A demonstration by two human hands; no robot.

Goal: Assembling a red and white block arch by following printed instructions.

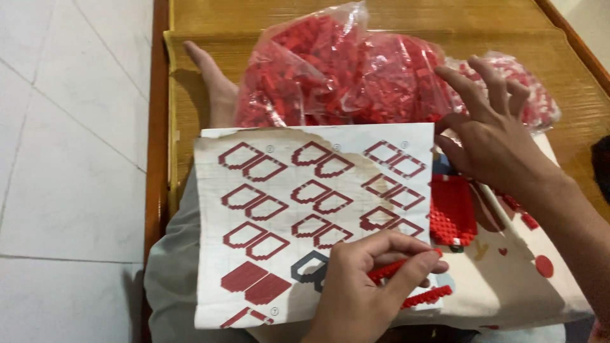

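My left hand [365, 286] is low in the middle, pinching a short red brick strip [389, 269] between thumb and fingers. A second red strip [427, 296] lies just below it on the paper. My right hand [492, 136] hovers at the upper right with its fingers spread and holds nothing. Its fingertips are over the edge of a large clear bag of red bricks [343, 70]. A flat red brick panel [452, 209] lies just under that hand. A printed instruction sheet [286, 203] with red outline diagrams rests across my lap.
A smaller bag of red bricks [537, 95] sits behind my right hand. A picture sheet with red hearts and dots [515, 279] lies under the panel. My bare foot [213, 82] rests on the wooden bench [381, 16]. White floor tiles [70, 159] lie to the left.
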